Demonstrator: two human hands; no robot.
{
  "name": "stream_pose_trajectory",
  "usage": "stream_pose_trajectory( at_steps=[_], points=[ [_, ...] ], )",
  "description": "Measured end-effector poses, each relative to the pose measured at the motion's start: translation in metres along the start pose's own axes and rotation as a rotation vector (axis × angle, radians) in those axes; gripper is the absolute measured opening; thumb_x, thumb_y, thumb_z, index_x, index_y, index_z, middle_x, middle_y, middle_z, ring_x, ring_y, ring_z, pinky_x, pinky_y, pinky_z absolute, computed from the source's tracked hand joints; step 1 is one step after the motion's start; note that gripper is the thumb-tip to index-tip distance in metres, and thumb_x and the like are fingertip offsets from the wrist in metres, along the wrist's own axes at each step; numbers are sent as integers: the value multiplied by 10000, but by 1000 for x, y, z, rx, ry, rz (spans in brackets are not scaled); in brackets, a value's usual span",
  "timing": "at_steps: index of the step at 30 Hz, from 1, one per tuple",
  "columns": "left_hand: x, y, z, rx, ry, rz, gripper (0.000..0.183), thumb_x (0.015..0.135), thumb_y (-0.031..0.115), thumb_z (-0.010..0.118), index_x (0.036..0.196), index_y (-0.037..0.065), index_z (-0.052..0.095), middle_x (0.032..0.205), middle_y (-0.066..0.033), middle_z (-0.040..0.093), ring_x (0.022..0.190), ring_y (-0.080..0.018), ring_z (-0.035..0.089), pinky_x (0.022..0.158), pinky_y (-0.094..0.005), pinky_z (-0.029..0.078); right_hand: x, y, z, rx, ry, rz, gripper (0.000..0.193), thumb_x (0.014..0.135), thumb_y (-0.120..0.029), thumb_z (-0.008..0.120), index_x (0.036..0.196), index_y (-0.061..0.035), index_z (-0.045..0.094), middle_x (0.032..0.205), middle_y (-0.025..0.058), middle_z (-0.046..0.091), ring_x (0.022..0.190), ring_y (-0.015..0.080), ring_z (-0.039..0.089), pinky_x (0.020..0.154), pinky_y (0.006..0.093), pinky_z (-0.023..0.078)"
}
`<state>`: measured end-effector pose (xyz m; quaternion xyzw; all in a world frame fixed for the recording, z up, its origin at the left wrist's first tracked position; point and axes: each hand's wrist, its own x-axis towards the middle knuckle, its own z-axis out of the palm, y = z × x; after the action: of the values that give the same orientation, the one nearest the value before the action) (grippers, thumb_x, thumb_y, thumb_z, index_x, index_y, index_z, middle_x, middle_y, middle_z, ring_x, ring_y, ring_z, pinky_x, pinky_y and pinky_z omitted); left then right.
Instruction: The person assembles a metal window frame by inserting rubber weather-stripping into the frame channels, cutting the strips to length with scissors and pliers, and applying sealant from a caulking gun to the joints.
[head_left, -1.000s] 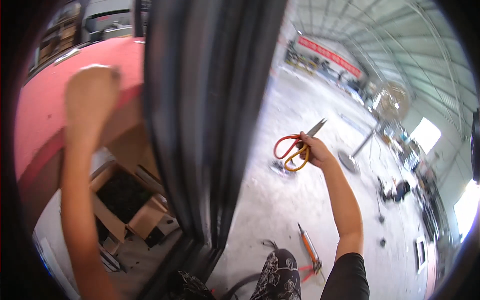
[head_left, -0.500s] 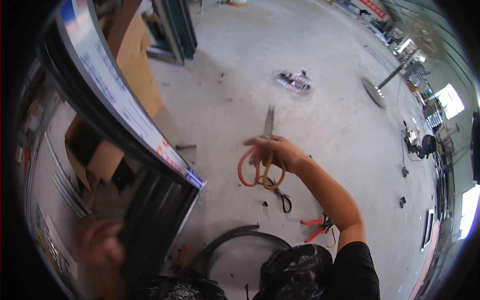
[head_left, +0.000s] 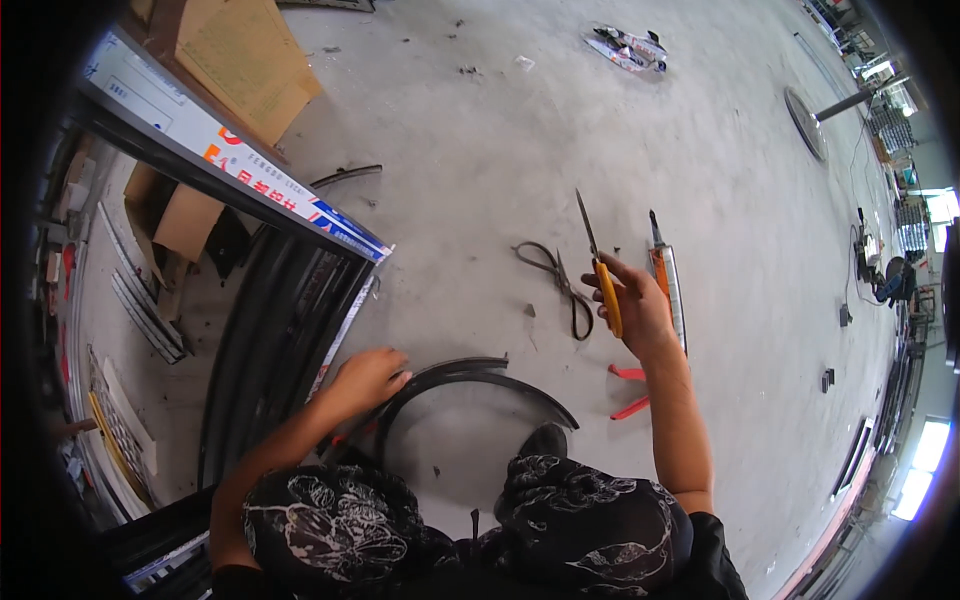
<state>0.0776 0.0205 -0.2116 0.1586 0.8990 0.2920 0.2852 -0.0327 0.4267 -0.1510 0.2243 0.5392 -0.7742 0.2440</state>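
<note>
Right hand (head_left: 640, 310): fingers clenched around the yellow handles of the scissors (head_left: 598, 265), blades pointing to the far side, raised above the floor.
Left hand (head_left: 365, 378): fingers curled down onto the left end of the curved black strip (head_left: 470, 375); whether they grip or only press, cannot tell.
Curved black strip: arc lying on the concrete floor (head_left: 480, 150), just ahead of the knees.
Black shears (head_left: 558, 285): flat on floor, just left of the right hand.
Orange-handled tool (head_left: 668, 285): on floor, partly hidden behind the right hand.
Red pliers (head_left: 630, 390): on floor, near side of the right wrist.
Black framed profiles (head_left: 285, 320): stacked at left, beside the left hand.
Cardboard sheet (head_left: 235, 55): far left.
</note>
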Motion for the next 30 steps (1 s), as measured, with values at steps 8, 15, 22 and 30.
stream_pose_trajectory(
  at_steps=[8, 15, 22, 30],
  points=[
    [71, 32, 60, 150, 177, 219, 239, 874, 190, 648, 1072, 59, 621, 1031, -130, 627, 951, -351, 603, 787, -444, 499, -25, 56, -12, -169, 149, -31, 600, 831, -122, 766, 1370, -69, 506, 828, -9, 515, 596, 87, 497, 530, 224, 426],
    [118, 48, 36, -31, 429, 307, 258, 829, 140, 669, 1067, 50, 630, 1000, -139, 620, 935, -342, 600, 782, -447, 493, 34, 125, -35, -1321, 507, -375, 405, 804, -159, 655, 1203, -110, 608, 894, 167, 691, 853, 402, 641, 746, 473, 510],
    [85, 40, 20, -348, 381, 31, 232, 888, 152, 626, 1079, 21, 626, 1031, -160, 622, 958, -330, 624, 819, -399, 512, 47, 147, -39, -1275, 613, -501, 350, 765, -82, 662, 1110, -91, 604, 892, 160, 645, 846, 383, 615, 745, 465, 492],
    [73, 54, -39, -618, 729, -12, 422, 986, 326, 572, 1199, -38, 577, 1076, -143, 648, 972, -222, 651, 835, -317, 524, -7, 84, 27, -1163, 493, -1191, 380, 651, 65, 667, 1006, -47, 588, 788, 118, 567, 743, 330, 556, 649, 432, 460]
  ],
)
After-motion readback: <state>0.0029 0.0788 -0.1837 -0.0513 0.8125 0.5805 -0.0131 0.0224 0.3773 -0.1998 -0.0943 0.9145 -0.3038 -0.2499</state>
